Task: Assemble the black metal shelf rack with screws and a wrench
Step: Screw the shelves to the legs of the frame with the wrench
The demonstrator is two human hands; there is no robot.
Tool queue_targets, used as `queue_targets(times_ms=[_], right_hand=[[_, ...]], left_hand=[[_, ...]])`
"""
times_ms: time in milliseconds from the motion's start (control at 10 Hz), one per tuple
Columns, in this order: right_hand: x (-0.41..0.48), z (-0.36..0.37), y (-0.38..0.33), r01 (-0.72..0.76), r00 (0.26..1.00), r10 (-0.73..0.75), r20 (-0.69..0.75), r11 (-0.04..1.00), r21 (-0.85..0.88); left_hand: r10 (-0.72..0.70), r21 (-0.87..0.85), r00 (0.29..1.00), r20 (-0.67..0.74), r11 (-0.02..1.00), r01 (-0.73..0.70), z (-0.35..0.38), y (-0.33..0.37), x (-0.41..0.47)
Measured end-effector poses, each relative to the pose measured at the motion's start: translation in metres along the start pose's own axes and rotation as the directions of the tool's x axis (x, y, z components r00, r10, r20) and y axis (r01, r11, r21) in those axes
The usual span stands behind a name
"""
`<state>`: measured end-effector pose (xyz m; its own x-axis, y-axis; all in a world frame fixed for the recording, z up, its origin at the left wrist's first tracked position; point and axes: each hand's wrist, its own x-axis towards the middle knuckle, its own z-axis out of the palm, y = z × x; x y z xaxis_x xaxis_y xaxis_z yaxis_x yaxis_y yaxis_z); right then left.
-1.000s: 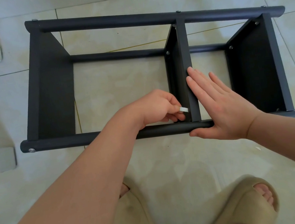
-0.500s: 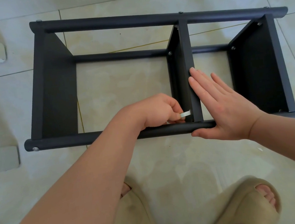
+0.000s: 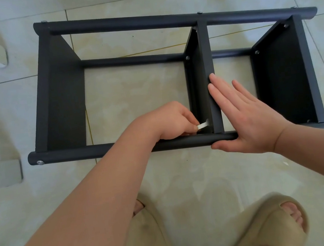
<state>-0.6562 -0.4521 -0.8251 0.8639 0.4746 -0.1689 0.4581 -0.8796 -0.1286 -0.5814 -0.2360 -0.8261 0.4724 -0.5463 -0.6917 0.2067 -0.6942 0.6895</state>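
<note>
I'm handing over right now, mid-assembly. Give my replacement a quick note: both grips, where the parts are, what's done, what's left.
Left grip: pinches the small silver wrench, its head tucked into the near corner of the middle panel, by the near rail.
Right grip: open, flat against the middle panel's edge, thumb at the near rail.
Rack lies on the tile floor, three panels between its rails.
Done: screws show at the far joints.
Left: tighten this near joint; its screw is hidden, so tightness is unknown.

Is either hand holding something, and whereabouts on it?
The left hand pinches a small silver wrench by its near end. The right hand holds nothing, resting flat against the middle shelf.
</note>
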Motion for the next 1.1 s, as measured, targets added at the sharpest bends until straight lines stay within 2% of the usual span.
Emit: queue_targets(times_ms=[200,300,400,500,800,1000,1100], right_hand=[[0.0,0.0,0.0,0.002,1.0,-0.002,-0.006,1.0,0.006],[0.0,0.0,0.001,0.002,1.0,-0.002,-0.002,1.0,0.011],[0.0,0.0,0.001,0.001,1.0,-0.001,-0.004,1.0,0.016],[0.0,0.0,0.001,0.004,1.0,-0.004,-0.01,1.0,0.025],[0.001,-0.001,0.002,-0.001,1.0,0.001,0.007,1.0,0.022],[0.002,-0.001,0.003,-0.003,1.0,0.003,0.006,1.0,0.022],[0.002,-0.001,0.003,0.0,1.0,0.0,0.009,1.0,0.019]], left_hand=[[0.052,0.114,0.99,-0.135,0.993,-0.037,0.002,0.004,0.005],[0.068,0.001,0.988,-0.142,0.998,-0.068,0.006,0.01,0.006],[-0.006,-0.261,0.995,-0.095,0.965,-0.019,0.011,0.015,0.007],[-0.105,-0.425,0.992,-0.064,0.903,0.068,0.013,0.021,0.009],[-0.215,-0.507,0.964,-0.157,0.855,0.109,0.016,0.029,0.011],[-0.125,-0.567,0.963,-0.238,0.823,-0.033,0.016,0.025,0.016],[-0.096,-0.542,0.962,-0.256,0.838,-0.06,0.017,0.021,0.017]])
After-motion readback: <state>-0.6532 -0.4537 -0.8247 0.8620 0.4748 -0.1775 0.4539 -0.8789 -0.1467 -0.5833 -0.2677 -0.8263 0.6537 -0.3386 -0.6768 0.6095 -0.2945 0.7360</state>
